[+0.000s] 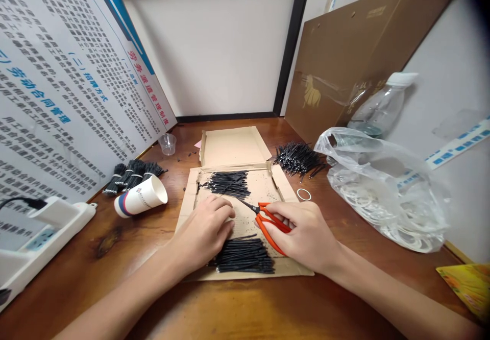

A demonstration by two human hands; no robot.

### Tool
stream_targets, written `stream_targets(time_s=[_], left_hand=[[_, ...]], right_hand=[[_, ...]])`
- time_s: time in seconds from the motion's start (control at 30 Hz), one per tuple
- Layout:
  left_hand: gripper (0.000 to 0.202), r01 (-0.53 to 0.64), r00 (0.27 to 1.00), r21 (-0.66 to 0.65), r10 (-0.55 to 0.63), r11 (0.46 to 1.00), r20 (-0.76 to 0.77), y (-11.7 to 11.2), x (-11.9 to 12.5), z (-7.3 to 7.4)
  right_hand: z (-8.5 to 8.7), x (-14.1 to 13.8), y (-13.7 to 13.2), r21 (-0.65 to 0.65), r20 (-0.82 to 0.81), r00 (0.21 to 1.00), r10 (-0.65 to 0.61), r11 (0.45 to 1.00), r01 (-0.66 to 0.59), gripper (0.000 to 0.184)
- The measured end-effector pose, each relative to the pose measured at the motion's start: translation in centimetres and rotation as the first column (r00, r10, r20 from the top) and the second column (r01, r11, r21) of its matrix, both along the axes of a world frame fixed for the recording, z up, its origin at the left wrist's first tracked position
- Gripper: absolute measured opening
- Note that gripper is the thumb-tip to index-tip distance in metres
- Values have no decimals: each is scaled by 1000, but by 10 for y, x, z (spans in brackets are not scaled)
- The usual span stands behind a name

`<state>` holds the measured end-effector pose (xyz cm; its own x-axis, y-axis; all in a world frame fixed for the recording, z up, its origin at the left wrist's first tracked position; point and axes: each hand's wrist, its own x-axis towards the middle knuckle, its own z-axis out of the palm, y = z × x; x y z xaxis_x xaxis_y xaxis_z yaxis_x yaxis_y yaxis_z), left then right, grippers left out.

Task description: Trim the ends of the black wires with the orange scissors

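My right hand (pixel 302 235) is closed around the orange handles of a pair of scissors (pixel 268 218), whose short blades point left toward my left hand. My left hand (pixel 206 227) rests palm down on a flattened cardboard box (pixel 264 187), fingers curled at the blade tips; whether it holds anything I cannot make out. A bundle of thin black sticks (pixel 243 256) lies just below both hands on the cardboard. Another pile of black sticks (pixel 227 183) lies above my left hand.
A paper cup (pixel 141 197) lies on its side at left, beside tied black bundles (pixel 132 174). A small plastic cup (pixel 167 143), a loose pile of black sticks (pixel 298 159), a rubber band (pixel 303 194), a plastic bag of bands (pixel 383 192), a bottle (pixel 378 107) and a power strip (pixel 42 233) surround the wooden table.
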<state>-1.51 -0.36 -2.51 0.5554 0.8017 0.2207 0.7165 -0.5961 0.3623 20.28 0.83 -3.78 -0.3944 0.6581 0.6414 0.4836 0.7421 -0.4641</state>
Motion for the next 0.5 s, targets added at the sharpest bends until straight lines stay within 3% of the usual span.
stream_targets(time_s=[0.2,0.5], left_hand=[[16,-34,997,60,38,998,-63,1,0,0],[20,-182,975,102,193,978,-114,4,-9,-11]], right_hand=[[2,-1,0,-6,-1,1000,-4,1000,4,15],[2,0,0,-9,3,1000,-2,1000,2,17]])
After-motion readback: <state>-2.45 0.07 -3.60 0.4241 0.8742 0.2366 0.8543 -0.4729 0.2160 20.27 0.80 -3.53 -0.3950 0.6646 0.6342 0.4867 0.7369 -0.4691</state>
